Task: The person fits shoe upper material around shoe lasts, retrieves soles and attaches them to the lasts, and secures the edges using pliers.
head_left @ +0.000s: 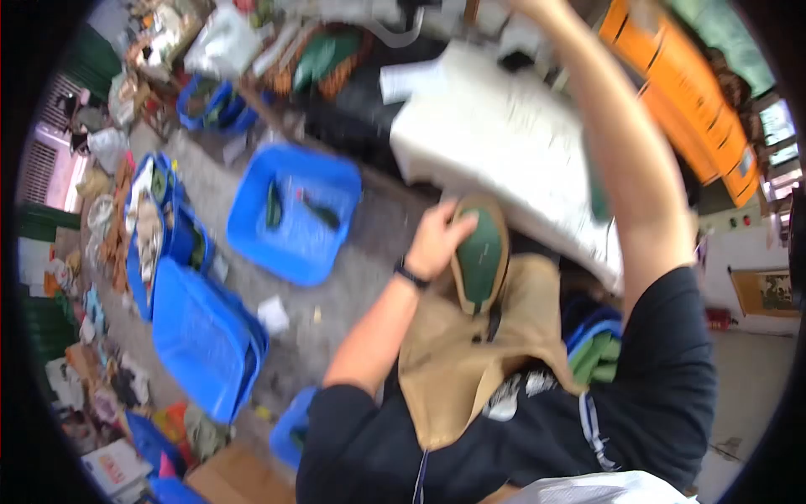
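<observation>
My left hand is closed on the edge of a shoe upper, its thumb lying over the green oval bottom with a tan rim. The shoe piece rests at my lap, against a tan apron. Stretched far up past the white-covered bench, my right arm ends at the top edge of the view. Only part of my right hand shows there, and its fingers are cut off and blurred. Left of my left hand, a blue basin on the floor holds two dark green pieces.
A white-covered bench stands ahead, with a paper sheet on it. Stacked blue basins are at the left. An orange cabinet is at the upper right. A blue tub with green pieces sits beside my right side.
</observation>
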A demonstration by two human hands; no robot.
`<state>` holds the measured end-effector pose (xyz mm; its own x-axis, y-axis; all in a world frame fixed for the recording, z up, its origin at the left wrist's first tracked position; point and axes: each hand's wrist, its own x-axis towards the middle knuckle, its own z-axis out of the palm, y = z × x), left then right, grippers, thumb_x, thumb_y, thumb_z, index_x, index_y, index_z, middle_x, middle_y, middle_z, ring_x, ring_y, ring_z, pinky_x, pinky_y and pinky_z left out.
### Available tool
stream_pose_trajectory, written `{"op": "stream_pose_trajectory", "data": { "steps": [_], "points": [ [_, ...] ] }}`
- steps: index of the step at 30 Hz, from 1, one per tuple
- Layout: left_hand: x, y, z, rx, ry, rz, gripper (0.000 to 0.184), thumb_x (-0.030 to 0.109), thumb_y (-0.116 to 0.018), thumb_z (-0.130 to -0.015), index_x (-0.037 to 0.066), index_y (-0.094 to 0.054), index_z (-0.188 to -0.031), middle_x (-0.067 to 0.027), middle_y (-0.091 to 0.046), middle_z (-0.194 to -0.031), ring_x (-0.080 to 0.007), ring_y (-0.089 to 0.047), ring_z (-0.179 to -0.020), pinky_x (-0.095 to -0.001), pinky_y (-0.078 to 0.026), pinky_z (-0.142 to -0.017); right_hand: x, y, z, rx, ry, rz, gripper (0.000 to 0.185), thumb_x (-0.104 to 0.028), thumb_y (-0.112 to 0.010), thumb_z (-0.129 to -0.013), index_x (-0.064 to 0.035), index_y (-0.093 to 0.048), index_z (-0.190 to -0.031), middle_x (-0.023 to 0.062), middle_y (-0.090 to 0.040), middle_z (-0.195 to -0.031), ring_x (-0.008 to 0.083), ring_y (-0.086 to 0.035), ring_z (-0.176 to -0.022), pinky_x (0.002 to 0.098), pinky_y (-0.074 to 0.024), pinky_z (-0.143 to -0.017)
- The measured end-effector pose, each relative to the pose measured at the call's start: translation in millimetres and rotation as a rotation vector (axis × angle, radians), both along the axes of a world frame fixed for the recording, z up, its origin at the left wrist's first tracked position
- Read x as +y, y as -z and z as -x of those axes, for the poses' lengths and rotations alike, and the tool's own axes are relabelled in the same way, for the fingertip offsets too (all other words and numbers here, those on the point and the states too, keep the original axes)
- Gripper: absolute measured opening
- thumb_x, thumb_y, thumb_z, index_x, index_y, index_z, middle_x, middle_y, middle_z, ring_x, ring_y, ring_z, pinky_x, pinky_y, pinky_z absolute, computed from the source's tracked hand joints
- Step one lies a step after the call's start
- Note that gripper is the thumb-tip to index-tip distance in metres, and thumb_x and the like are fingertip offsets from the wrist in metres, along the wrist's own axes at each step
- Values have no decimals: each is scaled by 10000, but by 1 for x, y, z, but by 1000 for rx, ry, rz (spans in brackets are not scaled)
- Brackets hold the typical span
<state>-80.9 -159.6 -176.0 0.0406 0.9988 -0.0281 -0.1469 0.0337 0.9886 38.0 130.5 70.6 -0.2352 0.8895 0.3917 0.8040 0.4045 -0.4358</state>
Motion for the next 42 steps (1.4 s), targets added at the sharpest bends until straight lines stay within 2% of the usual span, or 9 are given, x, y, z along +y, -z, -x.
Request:
{"op": "stream_pose_trajectory", "data": {
  "steps": [2, 5, 12, 14, 28, 32, 37, 39, 42],
  "points": [
    [-4, 2, -3, 18, 34, 64, 264, 107, -694, -944, -45, -696, -1160, -95, -747, -1014, -154, -635, -849, -277, -541, -795, -35, -7, 6, 133, -33, 171, 753, -278, -538, -983, -42, -266, -1645, 313, -551, -1473, 445, -626, -1265, 467, -520, -1060],
    [-9, 16, -6, -28, 20, 144, 268, 146, -714, -948, -44, -712, -1136, -102, -748, -996, -156, -635, -841, -258, -532, -797, -28, -15, 0, -7, -89, -300, 634, -276, -605, -986, -55, -449, -1559, 220, -742, -1169, 349, -726, -1028, 419, -577, -902],
    [-11, 31, -8, -107, 40, 190, 317, 177, -703, -968, -51, -693, -1188, -93, -742, -1034, -149, -623, -847, -245, -522, -806, -38, -141, -28, 212, -39, -426, 588, -271, -636, -963, -69, -522, -1503, 157, -745, -1150, 299, -729, -1001, 386, -578, -856],
    [-12, 28, -11, -93, 38, 177, 320, 177, -702, -969, -51, -691, -1194, -94, -742, -1044, -150, -624, -851, -245, -523, -809, -20, -177, -27, 152, -8, -372, 770, -250, -594, -927, 42, -312, -1581, 301, -703, -1141, 448, -696, -929, 462, -579, -831],
    [-22, 30, -9, -39, 28, 138, 334, 206, -700, -972, -33, -694, -1206, -102, -751, -1075, -171, -641, -864, -259, -524, -828, 45, -209, -20, -126, 92, -301, 632, -303, -591, -951, 55, -494, -1463, 317, -688, -1216, 487, -650, -1113, 475, -518, -997],
    [-24, 33, -12, 124, 43, 155, 357, 268, -700, -969, -3, -701, -1203, -90, -758, -1036, -186, -645, -834, -275, -524, -807, 80, -156, -41, -191, 152, -716, 656, -265, -571, -985, -73, -400, -1589, 208, -751, -1158, 274, -723, -908, 399, -564, -819],
    [-27, 34, -15, 183, 45, 126, 380, 325, -696, -967, 21, -706, -1195, -77, -761, -991, -201, -654, -802, -289, -525, -773, 113, -184, -64, -133, 2, -407, 639, -360, -592, -991, -61, -480, -1545, 168, -739, -1236, 219, -687, -1000, 320, -510, -907],
    [-26, 35, -14, 284, 37, 64, 371, 325, -691, -968, 23, -707, -1182, -69, -759, -956, -201, -658, -779, -297, -530, -751, 3, -229, -9, -408, 38, -307, 551, -270, -551, -988, 67, -528, -1423, 303, -691, -1227, 473, -649, -1125, 482, -519, -1003],
    [-25, 28, -21, 243, 20, 17, 357, 320, -696, -964, 34, -710, -1176, -67, -754, -931, -200, -658, -770, -294, -533, -745, -156, -228, 18, 288, -339, -442, 399, -243, -577, -1019, 19, -642, -1313, 238, -727, -1171, 253, -712, -981, 380, -581, -843]
  ]
}}
